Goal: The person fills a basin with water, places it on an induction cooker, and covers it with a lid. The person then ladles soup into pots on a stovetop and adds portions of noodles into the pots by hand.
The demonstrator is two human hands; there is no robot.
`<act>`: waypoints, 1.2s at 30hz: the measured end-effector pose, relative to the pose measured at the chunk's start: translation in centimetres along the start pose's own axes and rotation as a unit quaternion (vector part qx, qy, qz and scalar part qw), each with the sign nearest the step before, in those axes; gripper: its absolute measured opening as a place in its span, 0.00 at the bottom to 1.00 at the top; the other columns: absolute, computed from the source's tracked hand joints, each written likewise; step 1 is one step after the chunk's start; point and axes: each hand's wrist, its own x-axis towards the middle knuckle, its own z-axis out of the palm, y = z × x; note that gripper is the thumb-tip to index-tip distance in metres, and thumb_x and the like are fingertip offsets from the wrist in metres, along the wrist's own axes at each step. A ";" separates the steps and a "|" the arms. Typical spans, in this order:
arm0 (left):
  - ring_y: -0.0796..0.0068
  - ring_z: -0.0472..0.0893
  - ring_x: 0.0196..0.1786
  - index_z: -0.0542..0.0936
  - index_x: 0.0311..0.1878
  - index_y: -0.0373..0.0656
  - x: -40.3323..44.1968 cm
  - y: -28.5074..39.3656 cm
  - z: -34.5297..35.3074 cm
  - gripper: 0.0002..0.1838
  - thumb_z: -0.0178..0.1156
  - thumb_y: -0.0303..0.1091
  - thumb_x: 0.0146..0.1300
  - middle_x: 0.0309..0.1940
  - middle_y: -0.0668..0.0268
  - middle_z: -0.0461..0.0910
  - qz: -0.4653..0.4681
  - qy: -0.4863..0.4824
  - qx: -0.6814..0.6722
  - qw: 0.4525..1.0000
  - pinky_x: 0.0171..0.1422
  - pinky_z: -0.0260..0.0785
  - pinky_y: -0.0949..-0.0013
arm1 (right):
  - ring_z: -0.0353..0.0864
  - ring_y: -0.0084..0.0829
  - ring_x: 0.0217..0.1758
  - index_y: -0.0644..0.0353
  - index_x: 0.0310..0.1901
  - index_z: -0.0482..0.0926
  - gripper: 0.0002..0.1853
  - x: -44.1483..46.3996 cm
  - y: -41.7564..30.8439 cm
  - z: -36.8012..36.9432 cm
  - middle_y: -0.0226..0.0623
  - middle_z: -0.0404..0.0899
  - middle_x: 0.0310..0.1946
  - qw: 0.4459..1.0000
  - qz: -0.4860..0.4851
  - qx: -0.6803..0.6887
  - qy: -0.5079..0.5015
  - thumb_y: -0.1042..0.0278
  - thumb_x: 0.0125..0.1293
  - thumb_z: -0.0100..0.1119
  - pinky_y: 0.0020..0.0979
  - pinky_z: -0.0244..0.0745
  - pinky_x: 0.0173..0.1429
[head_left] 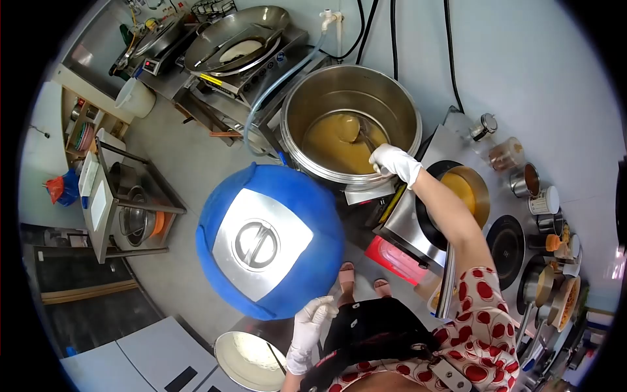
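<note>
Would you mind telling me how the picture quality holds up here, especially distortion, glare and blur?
In the head view, strong wide-angle distortion and black corners around a rounded picture; in the head view, bright glare on the lid, and shiny reflections on the pot; in the head view, no obvious motion blur on the right hand.

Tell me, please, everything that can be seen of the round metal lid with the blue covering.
The round metal lid with the blue covering has a soft-looking blue border, apparently cloth, around a shiny, four-sided silver centre. A circular recess there is crossed by a straight bar handle. Its top faces the camera. It is off the large silver cylindrical pot, below and left of it in the picture. The white-gloved left hand grips its lower edge; any other support is hidden.
</note>
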 end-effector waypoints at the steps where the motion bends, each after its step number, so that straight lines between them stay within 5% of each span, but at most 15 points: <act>1: 0.78 0.78 0.35 0.77 0.48 0.33 0.4 0.4 0.2 0.13 0.51 0.32 0.68 0.31 0.64 0.81 -0.006 0.003 0.006 1.000 0.47 0.69 0.74 | 0.75 0.38 0.20 0.70 0.29 0.75 0.07 -0.6 0.2 -0.4 0.45 0.76 0.23 0.999 -0.007 -0.050 0.013 0.74 0.55 0.54 0.35 0.70 0.24; 3: 0.78 0.77 0.34 0.77 0.48 0.33 1.1 0.8 0.6 0.13 0.51 0.32 0.68 0.31 0.65 0.81 -0.002 -0.003 0.014 1.000 0.47 0.69 0.75 | 0.72 0.36 0.17 0.72 0.26 0.76 0.06 -3.2 0.5 -0.8 0.44 0.76 0.20 0.998 -0.003 -0.054 0.005 0.76 0.54 0.54 0.35 0.65 0.22; 5: 0.79 0.77 0.34 0.77 0.48 0.33 2.0 1.3 0.9 0.13 0.50 0.32 0.69 0.30 0.65 0.80 0.004 -0.009 0.025 1.000 0.47 0.69 0.75 | 0.77 0.41 0.20 0.73 0.30 0.77 0.07 0.1 3.5 -1.1 0.50 0.78 0.25 0.916 -0.154 -0.365 -0.073 0.78 0.55 0.52 0.36 0.69 0.23; 12: 0.79 0.77 0.36 0.76 0.51 0.33 3.3 1.5 2.1 0.14 0.52 0.31 0.68 0.33 0.64 0.80 -0.028 -0.062 -0.002 0.998 0.47 0.69 0.76 | 0.81 0.55 0.31 0.77 0.38 0.75 0.11 -9.9 0.2 -3.7 0.62 0.78 0.30 0.978 -0.027 -0.197 0.070 0.80 0.55 0.47 0.41 0.77 0.28; 13: 0.79 0.77 0.36 0.76 0.51 0.33 3.3 1.4 2.2 0.14 0.52 0.31 0.68 0.33 0.64 0.80 -0.030 -0.065 -0.006 0.997 0.47 0.69 0.76 | 0.81 0.52 0.28 0.76 0.35 0.75 0.09 -8.4 0.4 -4.5 0.58 0.78 0.27 0.880 -0.133 -0.455 -0.042 0.79 0.56 0.48 0.40 0.75 0.24; 14: 0.79 0.77 0.36 0.76 0.51 0.33 3.3 1.2 2.3 0.14 0.52 0.31 0.68 0.33 0.64 0.80 -0.032 -0.068 -0.011 0.997 0.47 0.69 0.76 | 0.81 0.49 0.25 0.75 0.32 0.75 0.08 -5.9 1.0 -5.0 0.54 0.78 0.24 0.693 -0.226 -0.668 -0.149 0.77 0.56 0.49 0.38 0.73 0.21; 15: 0.79 0.77 0.36 0.76 0.51 0.33 3.3 0.9 2.3 0.14 0.52 0.31 0.68 0.33 0.64 0.80 -0.034 -0.070 -0.021 0.997 0.47 0.69 0.76 | 0.76 0.42 0.20 0.73 0.28 0.73 0.07 -4.1 2.7 -4.7 0.48 0.75 0.20 0.877 -0.128 -0.453 -0.096 0.76 0.56 0.51 0.36 0.67 0.17; 16: 0.78 0.77 0.36 0.76 0.51 0.33 3.4 0.5 2.3 0.14 0.52 0.31 0.68 0.33 0.64 0.80 -0.035 -0.071 -0.030 0.996 0.47 0.69 0.76 | 0.71 0.34 0.15 0.70 0.25 0.72 0.07 -2.3 4.3 -4.4 0.41 0.72 0.17 0.982 -0.079 -0.170 -0.007 0.74 0.57 0.53 0.33 0.61 0.14; 17: 0.78 0.77 0.36 0.75 0.51 0.33 3.5 0.4 2.3 0.14 0.52 0.31 0.68 0.33 0.64 0.80 -0.036 -0.072 -0.039 0.996 0.47 0.69 0.76 | 0.68 0.32 0.13 0.69 0.24 0.71 0.08 -4.8 2.3 -4.7 0.38 0.70 0.16 0.997 -0.035 -0.066 -0.004 0.74 0.57 0.53 0.32 0.59 0.13; 20: 0.79 0.77 0.36 0.76 0.51 0.33 3.5 0.6 2.6 0.14 0.52 0.32 0.68 0.33 0.64 0.80 -0.037 -0.067 -0.024 0.997 0.47 0.69 0.76 | 0.66 0.30 0.11 0.68 0.23 0.71 0.07 -5.4 1.3 -3.9 0.37 0.70 0.15 0.999 0.001 0.030 0.013 0.75 0.56 0.53 0.31 0.57 0.13; 23: 0.79 0.77 0.36 0.77 0.51 0.34 3.6 0.8 2.5 0.14 0.52 0.32 0.68 0.33 0.64 0.80 -0.034 -0.058 0.011 0.998 0.47 0.69 0.76 | 0.69 0.34 0.13 0.70 0.23 0.73 0.06 -2.1 2.3 -3.1 0.42 0.73 0.17 0.982 -0.078 -0.173 -0.005 0.77 0.54 0.52 0.34 0.60 0.15; 25: 0.79 0.77 0.36 0.77 0.50 0.34 3.5 1.2 2.7 0.14 0.52 0.32 0.68 0.32 0.65 0.80 -0.034 -0.048 0.019 0.998 0.46 0.69 0.76 | 0.71 0.36 0.15 0.71 0.23 0.74 0.06 -1.1 2.8 -2.9 0.45 0.74 0.18 0.990 -0.048 -0.134 0.021 0.77 0.53 0.51 0.36 0.61 0.17; 30: 0.79 0.77 0.36 0.77 0.50 0.34 3.5 1.0 2.3 0.13 0.52 0.33 0.68 0.32 0.65 0.80 -0.027 -0.042 0.017 0.999 0.46 0.69 0.76 | 0.71 0.36 0.15 0.72 0.24 0.74 0.06 1.8 3.8 -3.2 0.44 0.73 0.17 0.865 -0.208 -0.454 -0.045 0.78 0.53 0.51 0.36 0.62 0.18; 33: 0.79 0.77 0.35 0.77 0.49 0.34 3.4 1.0 2.4 0.13 0.51 0.32 0.68 0.31 0.66 0.80 -0.025 -0.030 0.020 0.999 0.46 0.69 0.76 | 0.70 0.34 0.15 0.71 0.24 0.74 0.05 -1.4 1.7 -2.9 0.43 0.72 0.16 0.981 -0.087 -0.176 0.000 0.78 0.54 0.52 0.35 0.61 0.17; 36: 0.80 0.76 0.33 0.78 0.47 0.33 3.3 1.4 2.6 0.12 0.50 0.32 0.69 0.29 0.67 0.80 -0.028 -0.014 0.025 0.999 0.46 0.68 0.76 | 0.70 0.28 0.15 0.68 0.28 0.73 0.05 -1.3 1.5 -2.6 0.39 0.72 0.17 0.993 0.006 0.113 -0.034 0.75 0.58 0.53 0.28 0.62 0.17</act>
